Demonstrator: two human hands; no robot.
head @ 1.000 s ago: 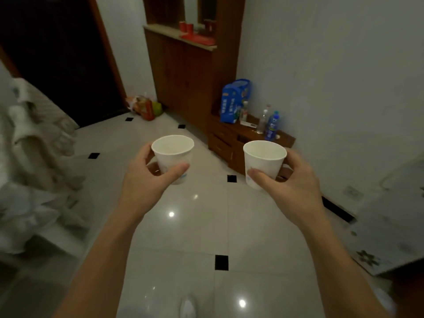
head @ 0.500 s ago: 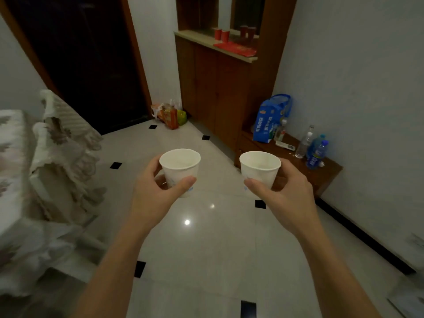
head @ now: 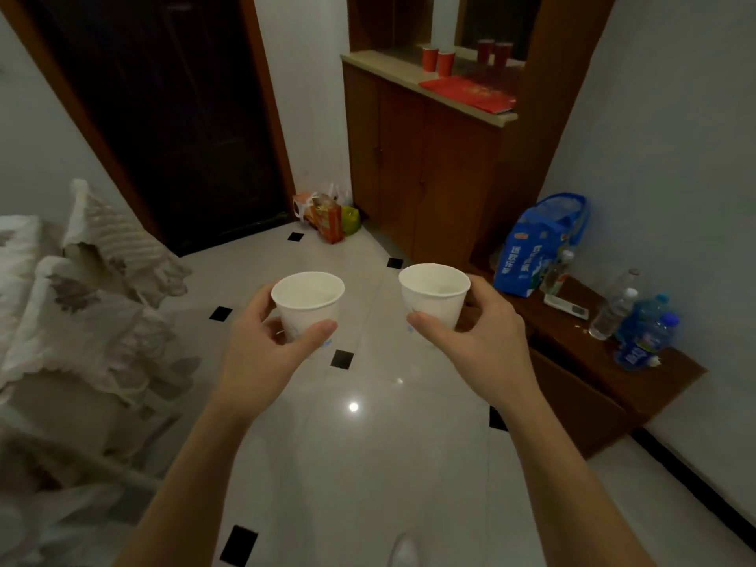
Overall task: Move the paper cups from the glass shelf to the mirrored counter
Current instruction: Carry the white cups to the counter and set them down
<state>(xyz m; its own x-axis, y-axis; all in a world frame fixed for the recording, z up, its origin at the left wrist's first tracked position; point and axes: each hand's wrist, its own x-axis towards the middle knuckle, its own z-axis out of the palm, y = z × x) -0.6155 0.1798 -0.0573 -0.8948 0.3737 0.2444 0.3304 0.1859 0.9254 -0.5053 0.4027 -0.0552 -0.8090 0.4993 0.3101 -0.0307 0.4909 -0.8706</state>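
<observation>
I have my left hand [head: 262, 354] pinching one paper cup [head: 307, 304], right hand [head: 470, 341] pinching the other cup [head: 434, 294] mid-frame; light, crushable (so grip low, gently).

**Little that can be read**

The tall blue plastic bag [head: 536, 245] on the low brown wooden cabinet [head: 638, 378] carries large white characters, too blurred to make out. The blue bottle label [head: 636, 356] and the faint blue print on the white paper cups [head: 307, 308] stay illegible
</observation>
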